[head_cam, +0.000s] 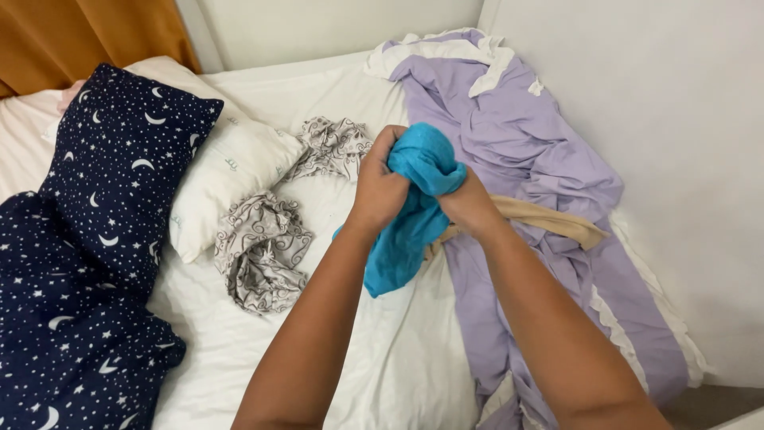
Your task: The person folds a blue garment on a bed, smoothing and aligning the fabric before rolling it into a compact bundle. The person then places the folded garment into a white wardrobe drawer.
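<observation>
Both my hands are raised over the white bed sheet and bunched into a bright blue cloth. My left hand grips its upper left side. My right hand holds the right side from below. The cloth's loose end hangs down between my forearms to about the wrists. A beige strip of fabric lies just behind my right hand, on a lilac blanket.
A grey patterned garment lies crumpled left of my hands, with a second patterned piece further back. A white pillow and a navy star-and-moon pillow sit at the left. A white wall bounds the bed on the right.
</observation>
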